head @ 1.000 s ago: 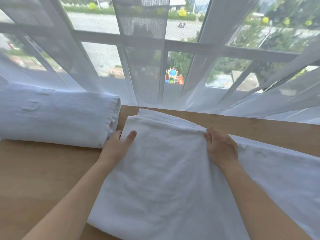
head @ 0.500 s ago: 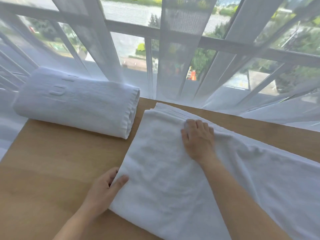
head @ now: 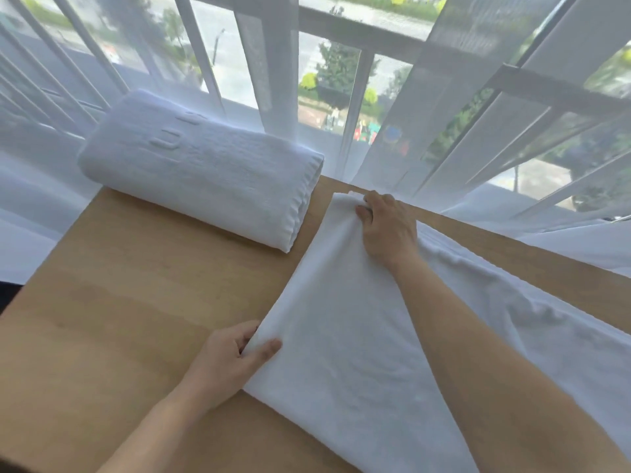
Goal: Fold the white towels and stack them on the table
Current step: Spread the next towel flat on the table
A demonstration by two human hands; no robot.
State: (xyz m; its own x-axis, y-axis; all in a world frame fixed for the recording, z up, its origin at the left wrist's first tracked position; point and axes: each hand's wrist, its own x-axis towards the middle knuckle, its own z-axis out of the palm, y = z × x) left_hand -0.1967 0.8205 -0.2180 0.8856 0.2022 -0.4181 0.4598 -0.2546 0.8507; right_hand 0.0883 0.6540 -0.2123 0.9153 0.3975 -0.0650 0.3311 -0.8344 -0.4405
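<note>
A long white towel (head: 348, 336) lies flat on the wooden table (head: 129, 302), folded lengthwise and running off to the right. My left hand (head: 228, 360) pinches its near left corner, thumb on top and fingers underneath. My right hand (head: 386, 223) grips the far left corner, fingers curled over the edge. A second white towel (head: 201, 172), folded thick with an embossed mark on top, sits at the table's far left corner.
Sheer white curtains (head: 444, 114) hang just behind the table's far edge, in front of a railing and window. The table's left edge (head: 44, 261) drops off beside the folded towel. Bare wood lies to the left of the flat towel.
My left hand slid down the towel's left edge to the near corner and pinched it. My right hand moved up to the far corner and took hold. The view shifted left.
</note>
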